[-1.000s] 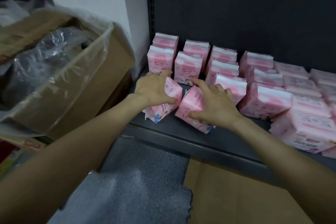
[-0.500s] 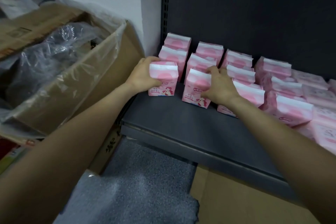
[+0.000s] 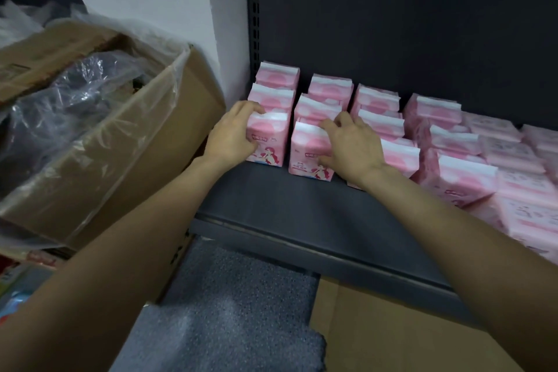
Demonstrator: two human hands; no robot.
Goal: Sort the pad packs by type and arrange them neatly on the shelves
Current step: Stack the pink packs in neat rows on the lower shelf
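Pad packs, pink and white, stand upright in rows on our dark shelf, fronts facing us; print too small to read. Our left hand grips the front-left pack; right hand curls round its neighbour. Cardboard box with plastic liner sits left, beside a white wall.

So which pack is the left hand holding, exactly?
Find the dark shelf beside the cardboard box. In the column of upright pink packs nearest the white wall, it is the front pack. The left hand grips its left side.
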